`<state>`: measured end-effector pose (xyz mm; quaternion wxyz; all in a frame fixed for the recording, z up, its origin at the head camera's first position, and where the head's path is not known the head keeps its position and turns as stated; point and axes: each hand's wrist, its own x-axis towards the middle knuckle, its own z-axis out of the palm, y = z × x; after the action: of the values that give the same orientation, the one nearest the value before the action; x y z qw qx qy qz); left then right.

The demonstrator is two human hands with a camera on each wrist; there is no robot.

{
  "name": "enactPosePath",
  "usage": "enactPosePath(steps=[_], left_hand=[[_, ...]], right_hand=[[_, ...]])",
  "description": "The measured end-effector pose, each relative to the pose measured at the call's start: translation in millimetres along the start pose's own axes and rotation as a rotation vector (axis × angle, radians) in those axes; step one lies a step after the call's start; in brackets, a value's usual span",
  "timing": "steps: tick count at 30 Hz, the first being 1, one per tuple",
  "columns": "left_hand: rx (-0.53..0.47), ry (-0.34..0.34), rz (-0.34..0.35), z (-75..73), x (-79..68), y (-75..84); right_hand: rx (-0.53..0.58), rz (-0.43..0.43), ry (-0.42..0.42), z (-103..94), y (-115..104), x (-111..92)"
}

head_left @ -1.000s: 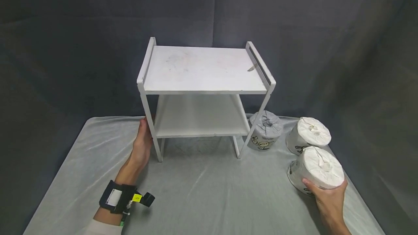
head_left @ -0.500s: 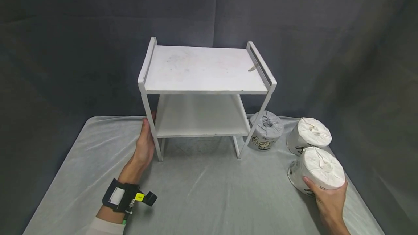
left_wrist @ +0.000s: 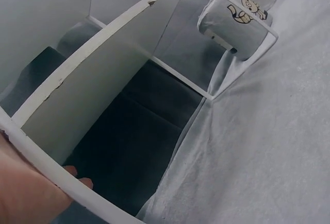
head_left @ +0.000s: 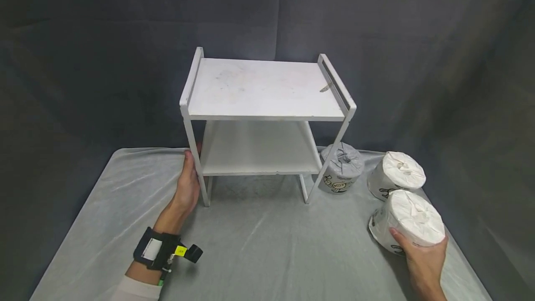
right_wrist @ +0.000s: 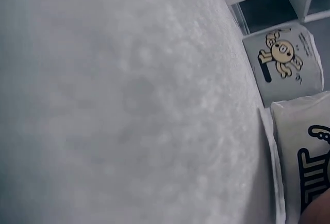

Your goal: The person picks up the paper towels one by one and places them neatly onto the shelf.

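Note:
A white two-tier shelf rack (head_left: 267, 89) stands at the back of the table. My left hand (head_left: 186, 189) grips its left side frame; in the left wrist view two fingertips (left_wrist: 77, 177) show past the white frame bar (left_wrist: 77, 190). At the right, my right hand (head_left: 424, 261) holds the nearest paper-wrapped toilet roll (head_left: 414, 217) from its near side, thumb on the left. That roll has a dark printed drawing, seen close up in the right wrist view on its wrapper (right_wrist: 289, 147). The far fingers of the right hand are hidden behind the roll.
A second wrapped toilet roll (head_left: 397, 175) stands just behind the held one. A third roll (head_left: 340, 168), with a cartoon print, stands by the rack's right leg, partly behind it. Grey cloth covers the table (head_left: 267, 254); dark curtains (head_left: 125, 59) enclose the back and sides.
My left hand has shifted slightly right and forward along the side frame, more fingertips now showing behind it. The rack appears slightly further right at its top; the right hand keeps its hold.

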<state>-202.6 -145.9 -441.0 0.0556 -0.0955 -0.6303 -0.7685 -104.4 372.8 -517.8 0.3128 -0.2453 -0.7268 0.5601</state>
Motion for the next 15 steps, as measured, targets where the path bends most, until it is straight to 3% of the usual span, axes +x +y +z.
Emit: enactPosePath(steps=[7, 15], left_hand=[[-0.009, 0.001, 0.02, 1.0, -0.8, 0.6], [0.001, 0.001, 0.033, -0.1, -0.8, -1.2]], right_hand=[[-0.089, -0.025, -0.058, -0.6, -20, -12], [0.06, -0.065, -0.146, 4.9, -52, -28]])
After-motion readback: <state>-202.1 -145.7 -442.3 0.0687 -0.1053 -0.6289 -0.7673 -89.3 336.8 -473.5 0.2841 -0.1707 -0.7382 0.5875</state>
